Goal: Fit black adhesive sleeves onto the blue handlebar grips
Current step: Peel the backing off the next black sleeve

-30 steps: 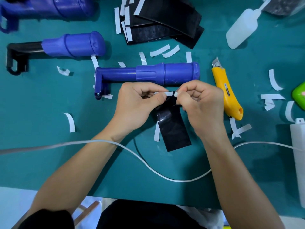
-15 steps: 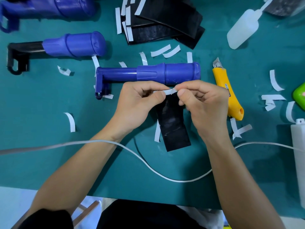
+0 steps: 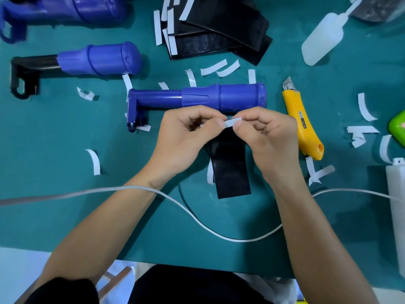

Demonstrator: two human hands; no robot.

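On the teal mat (image 3: 65, 216), beside the long blue plastic handlebar grip (image 3: 219, 97), lies a flat black adhesive sleeve (image 3: 232, 172). The left hand (image 3: 184, 139) pinches its top edge, fingers curled; the right hand (image 3: 269, 139) pinches the white backing strip (image 3: 232, 122) there.

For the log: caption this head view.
Left hand and right hand peel white backing strip off black sleeve near blue handlebar grip.

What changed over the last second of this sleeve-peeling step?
The right hand has drawn the white backing strip slightly further right and up off the top edge of the black sleeve, so more strip shows. The left hand still pinches the sleeve's top. The sleeve's lower end, the blue grip and the yellow knife have not moved.
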